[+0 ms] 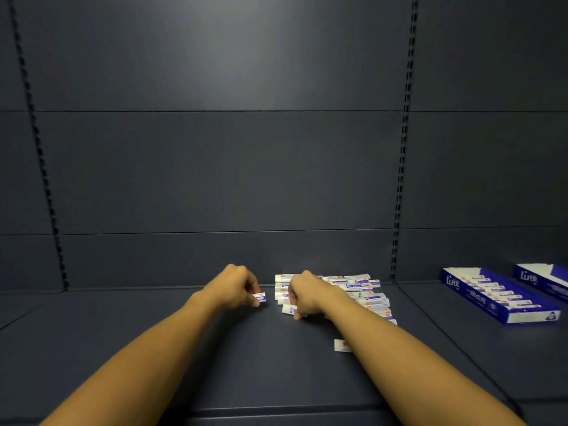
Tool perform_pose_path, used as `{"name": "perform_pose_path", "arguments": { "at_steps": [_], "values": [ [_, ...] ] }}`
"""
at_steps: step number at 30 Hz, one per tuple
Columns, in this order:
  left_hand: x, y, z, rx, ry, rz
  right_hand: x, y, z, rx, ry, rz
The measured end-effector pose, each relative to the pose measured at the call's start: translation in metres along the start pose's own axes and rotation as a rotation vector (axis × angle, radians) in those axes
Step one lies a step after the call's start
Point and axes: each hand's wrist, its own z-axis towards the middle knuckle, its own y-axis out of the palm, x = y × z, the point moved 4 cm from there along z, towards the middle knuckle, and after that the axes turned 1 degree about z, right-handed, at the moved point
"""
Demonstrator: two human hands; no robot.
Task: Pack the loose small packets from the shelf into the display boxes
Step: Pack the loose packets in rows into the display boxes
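Dark shelf, both bare forearms reaching in from 6 o'clock.

Left hand, just left of frame centre: fingers curled, pinching one small white-and-blue packet. The packet sticks out at the hand's 3 o'clock, held between fingertips and thumb, just above the shelf or touching it; cannot tell which.

Right hand: knuckles up, fingers curled down onto the near-left edge of the pile of packets. Fingertips lie over a packet at the pile's 7 o'clock corner, whose white end shows at the hand's 9 o'clock. Cannot tell whether the fingers grip it or only press on it.

The pile spreads from the right hand toward 2 and 4 o'clock, lying against the back panel, partly hidden by the right forearm.

A stray packet lies flat on the shelf at 5 o'clock from the right hand, apart from the pile, half under the forearm.

Far at 3 o'clock: a blue display box, open, a row of packets standing inside it. A second blue box just beyond it, cut by the frame edge.
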Motion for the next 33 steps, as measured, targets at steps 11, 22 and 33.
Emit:
{"name": "perform_pose_path", "arguments": {
  "at_steps": [11,22,33],
  "values": [
    [0.022,0.001,-0.003,0.024,0.165,0.085,0.007,-0.020,-0.027,0.213,-0.017,-0.021],
    [0.085,-0.004,0.007,0.112,0.346,0.163,0.053,-0.047,-0.083,0.323,0.010,-0.131],
    [0.194,0.023,0.016,0.138,0.430,0.193,0.132,-0.062,-0.157,0.327,0.084,-0.163]
  ]
}}
